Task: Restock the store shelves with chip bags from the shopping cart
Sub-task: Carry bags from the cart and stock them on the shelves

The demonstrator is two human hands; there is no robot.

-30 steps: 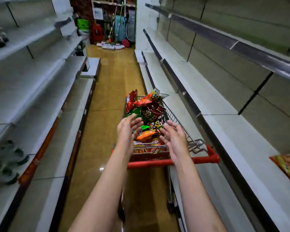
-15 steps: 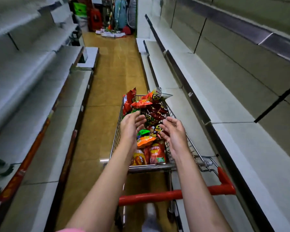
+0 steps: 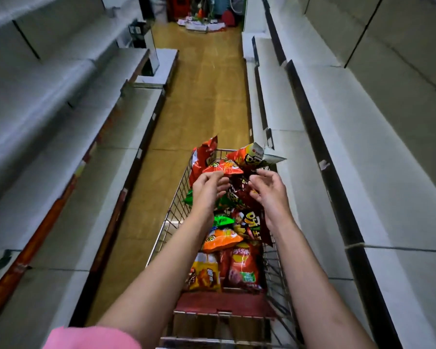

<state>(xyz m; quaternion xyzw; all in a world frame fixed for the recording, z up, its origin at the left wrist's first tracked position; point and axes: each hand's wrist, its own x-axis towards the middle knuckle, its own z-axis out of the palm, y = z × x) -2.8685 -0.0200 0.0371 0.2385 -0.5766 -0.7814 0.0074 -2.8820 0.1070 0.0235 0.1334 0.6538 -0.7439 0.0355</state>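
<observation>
A wire shopping cart [image 3: 171,217] stands in the aisle below me, heaped with chip bags. A dark red bag [image 3: 238,196] lies on top of the pile, between my two hands. My left hand [image 3: 205,191] hovers at its left side, fingers spread and curled, fingertips near a bright red bag [image 3: 223,168]. My right hand [image 3: 271,191] is at its right side, fingers apart, thumb touching the dark red bag. Neither hand has closed on a bag. Nearer me lie an orange bag [image 3: 220,239], a red Lay's bag [image 3: 242,268] and a yellow bag [image 3: 203,273].
White store shelves [image 3: 363,152] with dark front rails run along the right, close to the cart. More white shelves [image 3: 61,159] with orange price strips line the left. The tan floor [image 3: 202,96] leads to clutter at the far end. A pink sleeve [image 3: 91,338] shows at the bottom.
I have leaned in over the cart, and its red handle has dropped out of view. Both hands have reached farther forward, from the middle bags to the dark red bag on the far pile.
</observation>
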